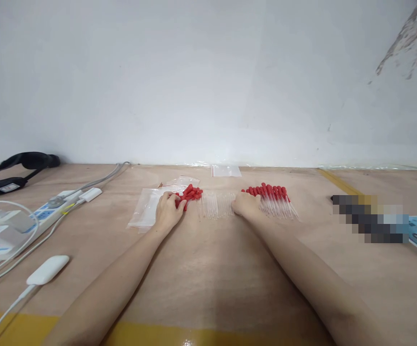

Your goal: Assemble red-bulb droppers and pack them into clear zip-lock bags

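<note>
Plywood tabletop (208, 278) (white wall (208, 81) behind)

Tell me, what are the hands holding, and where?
The left hand grips a bunch of red-bulbed droppers at the red bulb ends. The right hand rests beside another row of droppers; whether it holds any cannot be told.

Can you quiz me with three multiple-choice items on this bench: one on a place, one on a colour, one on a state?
1. Where does the fanned-out row of droppers lie?
A. by the right hand
B. on the power strip
C. against the black strap

2. What colour are the dropper bulbs?
A. blue
B. red
C. green

3. What is the left hand doing?
A. lying flat and empty
B. gripping a bunch of droppers
C. holding a cable

Answers: 1 A, the row lies just beyond that hand. 2 B, every bulb shows red. 3 B, the fingers are closed around red bulbs beside the clear bags.
</note>
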A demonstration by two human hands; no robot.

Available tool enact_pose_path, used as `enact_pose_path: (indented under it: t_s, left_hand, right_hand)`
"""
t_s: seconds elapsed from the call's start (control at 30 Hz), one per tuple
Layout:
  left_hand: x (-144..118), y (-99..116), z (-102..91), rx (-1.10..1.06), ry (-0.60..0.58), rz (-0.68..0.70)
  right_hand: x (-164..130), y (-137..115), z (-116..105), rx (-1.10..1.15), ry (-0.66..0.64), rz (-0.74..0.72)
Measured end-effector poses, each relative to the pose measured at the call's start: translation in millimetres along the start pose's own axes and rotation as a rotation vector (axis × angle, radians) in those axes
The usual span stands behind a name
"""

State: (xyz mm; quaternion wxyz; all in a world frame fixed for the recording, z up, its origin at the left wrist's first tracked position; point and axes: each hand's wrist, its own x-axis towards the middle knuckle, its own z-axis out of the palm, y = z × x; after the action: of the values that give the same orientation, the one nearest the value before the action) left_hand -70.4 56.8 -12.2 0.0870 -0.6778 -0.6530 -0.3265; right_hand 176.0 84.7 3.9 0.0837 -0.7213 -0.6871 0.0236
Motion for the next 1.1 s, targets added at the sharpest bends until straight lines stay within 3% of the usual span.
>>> enact_pose_path:
  t_s: [0.23, 0.43, 0.57, 0.63, 0.7, 0.83, 0.93, 1.1]
  left_hand:
    - [0.4, 7.3, -0.6, 0.171, 0.03, -0.012]
    - [-0.4, 11.3, -2.2, 0.146, 0.106, -0.02]
    - [1.0, 15.3, -8.2, 0.081, 0.21, -0.036]
    - [-1.1, 18.2, -12.9, 0.002, 0.214, 0.036]
    - [-7.2, 22.7, -18.1, -0.117, 0.117, 0.183]
    - [-28.8, 36.4, -26.7, -0.307, -0.213, 0.444]
    - [-42.4, 47.6, -28.9, -0.317, -0.343, 0.461]
    - [-49.2, 59.9, -24.0, -0.339, -0.397, 0.462]
  right_hand:
    - [-25.4, 11.4, -6.9, -0.049, 0.157, -0.09]
    - [-55.4, 39.3, -1.1, 0.041, 0.389, -0.363]
    - [-68.9, 56.2, 10.8, 0.167, 0.412, -0.483]
    - [-74.1, 61.3, 14.3, 0.23, 0.396, -0.502]
    - [-78.0, 63.8, 15.8, 0.269, 0.383, -0.498]
    - [-81.3, 63.4, 17.3, 0.297, 0.382, -0.499]
    - [-83.0, 60.8, 16.7, 0.284, 0.365, -0.54]
    - [-89.6, 54.2, 10.5, 0.292, 0.343, -0.626]
